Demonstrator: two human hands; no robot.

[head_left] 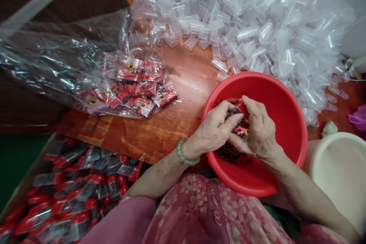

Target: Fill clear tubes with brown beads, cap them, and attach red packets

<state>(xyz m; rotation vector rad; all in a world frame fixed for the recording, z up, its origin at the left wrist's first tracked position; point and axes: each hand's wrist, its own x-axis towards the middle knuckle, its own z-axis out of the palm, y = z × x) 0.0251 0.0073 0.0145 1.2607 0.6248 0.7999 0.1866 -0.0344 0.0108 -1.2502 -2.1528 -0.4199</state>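
Over a red basin, both my hands close around a small clear plastic container with dark contents and some red beside it. My left hand, below a green bead bracelet, pinches it between thumb and fingers. Curled against its other side is my right hand. Small dark brown balls lie in the basin under the hands. A bit of red and yellow printed wrapping shows between the hands; whether it is held or lies below, I cannot tell.
Many clear plastic tubes are heaped behind the basin. Red printed packets lie in a clear bag on the wooden table. At lower left, a box holds red-capped clear containers. A cream tub stands at right.
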